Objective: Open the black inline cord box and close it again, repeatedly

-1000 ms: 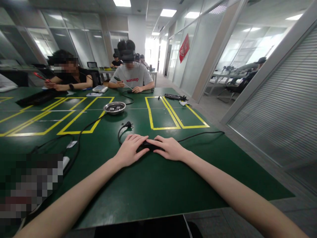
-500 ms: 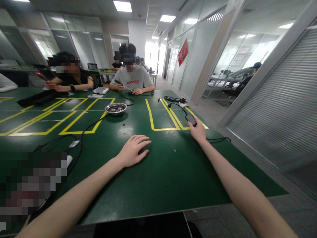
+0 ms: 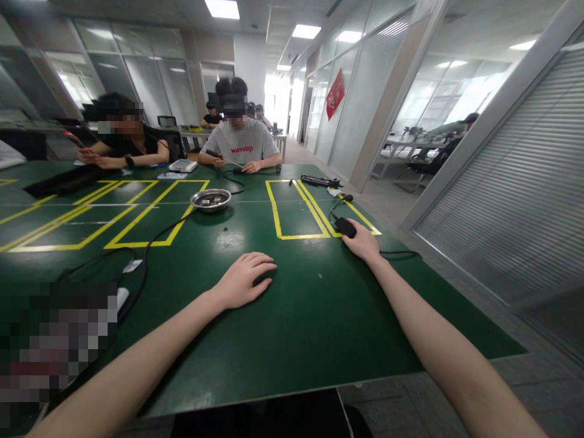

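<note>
My left hand (image 3: pixel 246 280) lies palm down on the green table (image 3: pixel 283 347), fingers stretched out and holding nothing. Farther forward on the right, my right hand (image 3: pixel 364 242) grips a small black box with cords, which looks like a power adapter (image 3: pixel 345 227). One short cord (image 3: pixel 334 213) curves up from it to a dark connector (image 3: pixel 348 198) on the tabletop. Another black cord (image 3: pixel 401 252) runs out to the right from beside my wrist. The fingertips on the far side of the box are hidden.
A metal bowl (image 3: pixel 210 200) with small metal parts stands left of centre. Yellow tape (image 3: pixel 301 236) marks rectangles. A folded black tripod-like object (image 3: pixel 322 181) lies at the back right. Across the table, a person (image 3: pixel 239 137) in a white shirt holds a tool; another person (image 3: pixel 128 143) sits left.
My right hand has turned the black adapter to a different angle and drawn it slightly nearer. Its short cord's connector has swung to the right. My left hand stays in place.
</note>
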